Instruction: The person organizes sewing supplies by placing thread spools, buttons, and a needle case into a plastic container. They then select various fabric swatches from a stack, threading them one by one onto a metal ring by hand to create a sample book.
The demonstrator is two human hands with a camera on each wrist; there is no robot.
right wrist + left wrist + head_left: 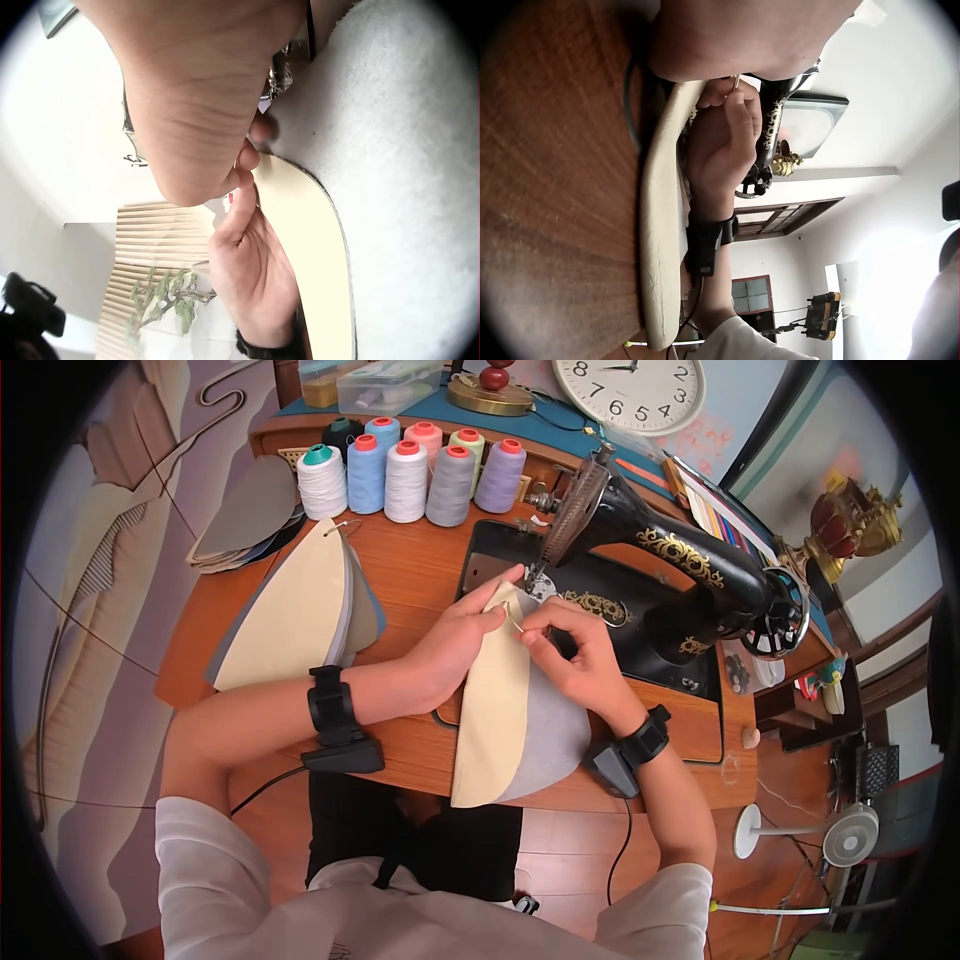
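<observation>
In the head view a cream leaf-shaped panel (492,710) lies over a grey one (550,735) at the table's front edge, their narrow tips toward the sewing machine (660,550). My left hand (445,645) grips the cream panel near its tip, thumb on top. Close beside it, my right hand (575,650) pinches a thin pale cord (514,615) at that tip between thumb and forefinger. The left wrist view shows the cord's end (736,81) at the right fingertips. Fuzzy grey material (405,180) fills much of the right wrist view, beside the cream panel.
Left of my hands lies another set of cream, grey and blue panels (290,615), a cord through its tip. Behind it is a stack of grey pieces (240,510). Several thread cones (405,485) stand at the back, near a clock (630,390). The machine's black bed borders my right hand.
</observation>
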